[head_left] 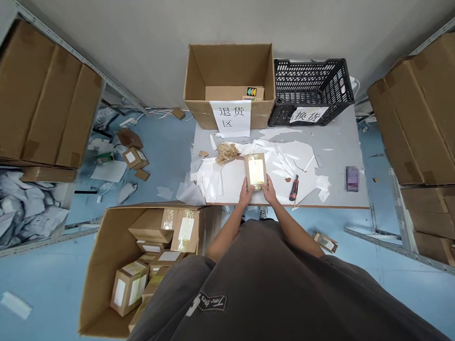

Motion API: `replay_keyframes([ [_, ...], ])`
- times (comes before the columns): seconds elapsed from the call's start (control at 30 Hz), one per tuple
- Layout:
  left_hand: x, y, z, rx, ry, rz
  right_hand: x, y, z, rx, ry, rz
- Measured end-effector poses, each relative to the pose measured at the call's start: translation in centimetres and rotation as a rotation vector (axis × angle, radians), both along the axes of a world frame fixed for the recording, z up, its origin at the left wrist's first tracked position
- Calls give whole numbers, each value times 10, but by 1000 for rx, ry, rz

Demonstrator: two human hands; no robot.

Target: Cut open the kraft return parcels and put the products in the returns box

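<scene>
"How are the hands posed?"
"Forearms stretch forward, converging; the left hand (245, 193) and right hand (269, 190) clasp the lower corners of a taped parcel (256, 170) over the counter (335, 157)."
"What's closest?"
"A red-and-black knife (294, 188) right of the parcel; crumpled brown paper (227, 153) to its left."
"Anything legible?"
"Beyond the parcel, a sheet (231, 128) on a carton (196, 114) reads 退货区; beyond and rightward, a black crate (295, 77) bears 换货."

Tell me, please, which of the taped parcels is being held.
The parcel between the left hand and right hand, over the table; the parcels in the large open carton, lower left, are touched by neither.
</scene>
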State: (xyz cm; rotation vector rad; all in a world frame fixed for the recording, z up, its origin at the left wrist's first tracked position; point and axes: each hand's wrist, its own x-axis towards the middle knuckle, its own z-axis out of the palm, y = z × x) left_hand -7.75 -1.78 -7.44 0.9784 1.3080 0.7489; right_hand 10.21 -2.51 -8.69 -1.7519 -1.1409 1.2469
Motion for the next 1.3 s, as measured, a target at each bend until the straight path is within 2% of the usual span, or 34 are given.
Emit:
replay_keyframes([
  [0.13,-5,8,5,-9,-2,-36,1,7,4,-13,35,16],
  [0.3,-16,15,22,53,13,-73,3,17,26,-51,57,58],
  [0.4,-21,6,37,54,64,-38,0,12,48,-49,-18,67],
  [0.5,-28,1,57,52,149,3,4,12,78,-77,-137,61],
  [0.6,-33,11,74,153,223,16,11,29,107,-79,-221,48],
  [0.67,-34,27,79,206,266,3,13,50,116,-68,-249,53],
  [0.8,-26,64,72,112,293,-43,4,89,109,-139,-293,59],
  [0.9,-23,76,61,56,229,-54,-5,94,95,-118,-226,3],
  [1.07,-32,56,41,112,-7,-152,-11,51,79,-22,-14,-58],
  [1.17,-34,40,33,74,10,-147,-11,27,80,-6,34,-39],
  [1.23,-34,35,33,77,69,-96,-7,25,87,15,32,4],
  [1.3,-33,36,34,104,126,-36,0,34,95,39,-9,72],
])
